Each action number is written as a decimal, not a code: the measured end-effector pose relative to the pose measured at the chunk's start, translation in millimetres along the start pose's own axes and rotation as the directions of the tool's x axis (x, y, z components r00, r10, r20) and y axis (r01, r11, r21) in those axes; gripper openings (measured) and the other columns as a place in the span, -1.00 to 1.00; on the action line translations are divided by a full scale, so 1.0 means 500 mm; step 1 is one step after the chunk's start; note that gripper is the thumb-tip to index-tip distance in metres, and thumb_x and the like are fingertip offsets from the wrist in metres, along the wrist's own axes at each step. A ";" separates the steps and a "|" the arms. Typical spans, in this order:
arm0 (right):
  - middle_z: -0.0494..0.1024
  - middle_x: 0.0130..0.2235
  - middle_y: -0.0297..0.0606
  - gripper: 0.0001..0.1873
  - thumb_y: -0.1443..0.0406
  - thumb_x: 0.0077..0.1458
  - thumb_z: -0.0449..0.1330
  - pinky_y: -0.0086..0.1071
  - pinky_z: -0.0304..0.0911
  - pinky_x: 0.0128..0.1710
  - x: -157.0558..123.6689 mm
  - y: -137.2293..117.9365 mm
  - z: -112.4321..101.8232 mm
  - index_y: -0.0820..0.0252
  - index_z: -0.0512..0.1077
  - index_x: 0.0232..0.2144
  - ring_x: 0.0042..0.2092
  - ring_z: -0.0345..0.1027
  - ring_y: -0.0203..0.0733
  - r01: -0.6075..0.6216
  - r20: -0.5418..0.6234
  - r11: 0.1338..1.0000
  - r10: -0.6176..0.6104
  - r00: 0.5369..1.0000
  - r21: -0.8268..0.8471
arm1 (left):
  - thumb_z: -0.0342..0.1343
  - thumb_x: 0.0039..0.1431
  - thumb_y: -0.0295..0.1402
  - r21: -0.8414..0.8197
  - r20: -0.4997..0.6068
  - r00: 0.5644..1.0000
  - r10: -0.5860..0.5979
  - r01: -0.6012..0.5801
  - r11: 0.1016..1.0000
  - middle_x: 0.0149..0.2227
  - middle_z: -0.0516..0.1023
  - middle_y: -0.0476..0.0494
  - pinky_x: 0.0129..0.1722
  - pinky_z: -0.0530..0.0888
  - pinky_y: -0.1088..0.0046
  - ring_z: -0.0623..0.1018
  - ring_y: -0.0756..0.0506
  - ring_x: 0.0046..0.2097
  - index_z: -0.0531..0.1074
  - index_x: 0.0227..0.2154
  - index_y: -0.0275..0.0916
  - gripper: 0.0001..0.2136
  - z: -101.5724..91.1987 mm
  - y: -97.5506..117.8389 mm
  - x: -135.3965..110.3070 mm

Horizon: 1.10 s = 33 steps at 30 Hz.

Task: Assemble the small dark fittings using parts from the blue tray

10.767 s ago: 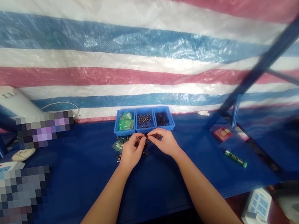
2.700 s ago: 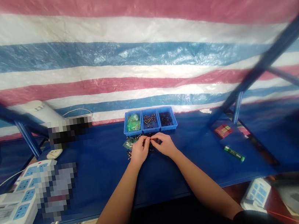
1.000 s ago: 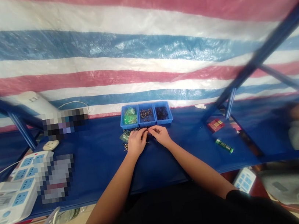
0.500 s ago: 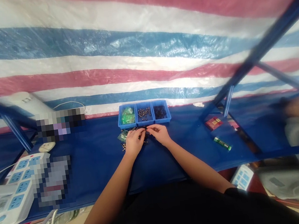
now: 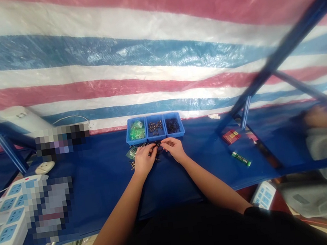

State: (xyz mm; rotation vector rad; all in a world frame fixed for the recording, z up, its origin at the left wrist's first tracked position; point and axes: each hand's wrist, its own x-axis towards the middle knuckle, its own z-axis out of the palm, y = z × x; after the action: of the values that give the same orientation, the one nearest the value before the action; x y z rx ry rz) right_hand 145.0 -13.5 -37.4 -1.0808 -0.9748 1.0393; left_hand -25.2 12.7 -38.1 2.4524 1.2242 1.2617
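Note:
My left hand (image 5: 144, 160) and my right hand (image 5: 174, 149) are close together over the blue surface, just in front of three joined bins. Thumb and fingers are pinched on both hands. Small dark parts (image 5: 158, 143) show at the fingertips, too tiny to identify. A green card-like piece (image 5: 131, 153) and some small brass-coloured bits (image 5: 132, 165) lie beside and partly behind my left hand. The left blue bin (image 5: 136, 141) holds green pieces in clear plastic. Small metal fittings fill part of the middle bin (image 5: 157, 138), and black parts lie in the right bin (image 5: 176, 135).
On the left are a white power strip (image 5: 21, 215), a pale computer mouse (image 5: 45, 167) and a blurred-out phone-like object (image 5: 52, 207). A red box (image 5: 231, 136) and a green tube (image 5: 241, 159) lie to the right. Blue frame bars (image 5: 252, 81) slant at both sides; another person's arm (image 5: 321, 118) is far right.
The view has shifted a little, so the scene sits slightly lower and further left. My fingertips have parted slightly, and more of the dark parts shows between them.

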 end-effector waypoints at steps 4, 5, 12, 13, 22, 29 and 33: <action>0.46 -0.53 -0.37 -0.79 0.20 -0.10 0.35 -0.44 0.17 -0.56 0.007 0.003 -0.002 0.18 0.53 -0.39 -0.57 0.21 -0.37 -0.032 -0.042 0.988 0.039 0.998 0.150 | 0.06 0.24 -0.35 0.003 0.007 1.000 0.017 -0.017 1.000 -0.42 0.56 -0.07 -0.20 0.41 0.32 0.51 -0.09 -0.38 0.49 -0.21 -0.20 -0.85 -0.005 0.004 0.001; 0.46 -0.53 -0.37 -0.79 0.21 -0.11 0.36 -0.44 0.16 -0.57 0.009 0.004 -0.002 0.19 0.53 -0.39 -0.57 0.21 -0.38 -0.039 -0.052 0.980 0.049 0.997 0.194 | 0.06 0.23 -0.35 0.006 0.010 1.000 0.017 -0.017 1.000 -0.42 0.56 -0.07 -0.20 0.41 0.32 0.51 -0.09 -0.39 0.49 -0.22 -0.20 -0.86 -0.006 0.004 0.001; 0.39 -0.58 -0.42 -0.83 0.26 -0.10 0.35 -0.45 0.13 -0.58 0.018 0.000 -0.011 0.19 0.49 -0.40 -0.58 0.19 -0.38 -0.018 -0.194 0.921 0.101 0.976 0.389 | 0.05 0.23 -0.36 -0.017 0.013 1.000 -0.018 0.018 1.000 -0.44 0.55 -0.07 -0.19 0.41 0.32 0.50 -0.08 -0.39 0.49 -0.23 -0.20 -0.86 -0.006 0.006 0.000; 0.41 -0.57 -0.41 -0.83 0.26 -0.09 0.35 -0.45 0.14 -0.57 0.018 -0.003 -0.013 0.19 0.49 -0.40 -0.56 0.21 -0.38 -0.003 -0.217 0.919 0.097 0.971 0.395 | 0.05 0.23 -0.36 -0.017 0.012 1.000 -0.023 0.023 1.000 -0.46 0.54 -0.06 -0.19 0.41 0.32 0.49 -0.08 -0.39 0.49 -0.23 -0.20 -0.86 -0.006 0.006 0.000; 0.60 -0.21 -0.18 -0.61 0.16 -0.02 0.29 -0.38 0.28 -0.46 0.016 -0.020 -0.018 0.15 0.46 -0.12 -0.39 0.46 -0.24 0.007 -0.287 0.952 0.086 0.954 0.307 | 0.06 0.22 -0.35 -0.015 0.007 0.998 -0.056 0.056 0.998 -0.48 0.51 -0.05 -0.22 0.42 0.34 0.49 -0.08 -0.40 0.49 -0.23 -0.20 -0.86 -0.009 0.003 -0.001; 0.51 -0.41 -0.28 -0.79 0.25 0.09 0.14 -0.33 0.30 -0.35 -0.004 -0.010 -0.020 0.14 0.54 -0.26 -0.42 0.33 -0.23 0.112 0.014 0.888 -0.119 0.993 -0.446 | 0.05 0.24 -0.34 -0.034 0.006 0.999 -0.039 0.039 0.999 -0.44 0.54 -0.07 -0.21 0.44 0.33 0.51 -0.07 -0.39 0.49 -0.22 -0.21 -0.85 -0.010 0.005 -0.001; 0.51 -0.28 -0.20 -0.73 0.37 0.05 0.14 -0.23 0.28 -0.07 -0.011 -0.012 -0.019 0.13 0.55 -0.19 -0.18 0.34 -0.09 0.308 0.215 0.629 -0.221 0.951 -0.714 | 0.04 0.24 -0.34 -0.037 0.020 0.999 -0.034 0.035 0.999 -0.43 0.56 -0.07 -0.20 0.44 0.32 0.53 -0.07 -0.40 0.49 -0.22 -0.20 -0.85 -0.013 0.008 0.001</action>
State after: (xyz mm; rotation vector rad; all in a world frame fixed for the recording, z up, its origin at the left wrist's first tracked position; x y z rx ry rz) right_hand 153.9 -21.5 -33.7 -1.4843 -1.6792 0.4263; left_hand -27.4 8.7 -31.8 2.4009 1.2216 1.2381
